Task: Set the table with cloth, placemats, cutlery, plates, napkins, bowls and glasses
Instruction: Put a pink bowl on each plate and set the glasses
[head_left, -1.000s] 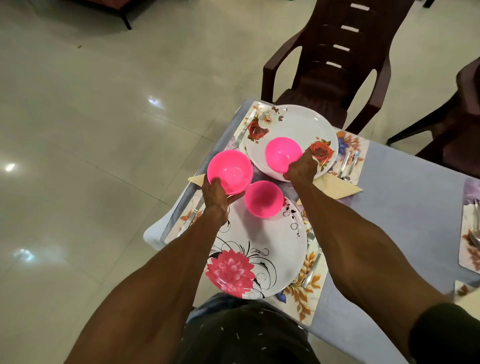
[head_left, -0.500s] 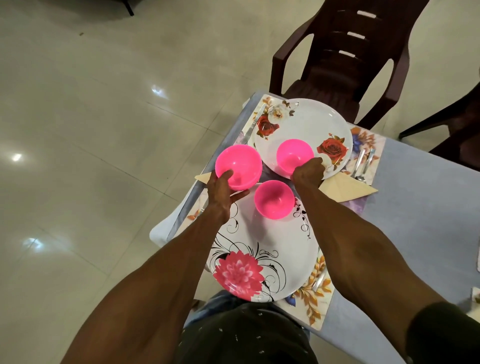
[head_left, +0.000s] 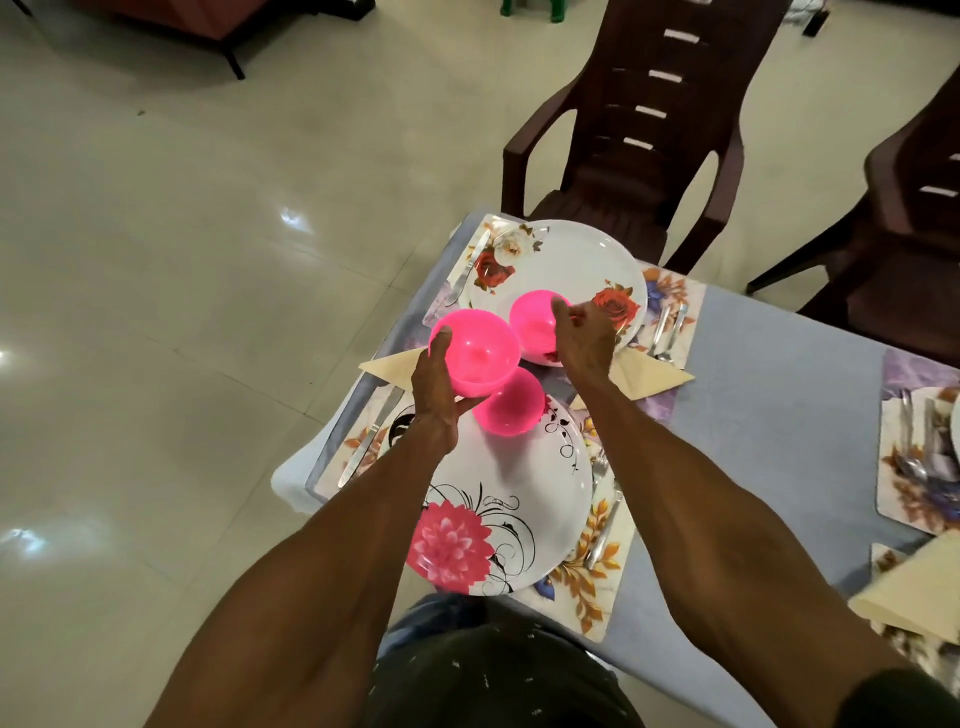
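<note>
Left of centre, the left hand (head_left: 434, 400) cups a pink bowl (head_left: 474, 358) from below, thumb on its near rim, holding it above the near plate (head_left: 524, 499), where a second bowl (head_left: 511, 405) sits. Just right, the right hand (head_left: 584, 340) hovers with loosely curled fingers, holding nothing, beside the third bowl (head_left: 532, 325) on the far plate (head_left: 566, 260). The next settings lie at the frame's right edge, so the right hand is judged nearer to them.

no readable text, labels, brands or numbers anywhere
</note>
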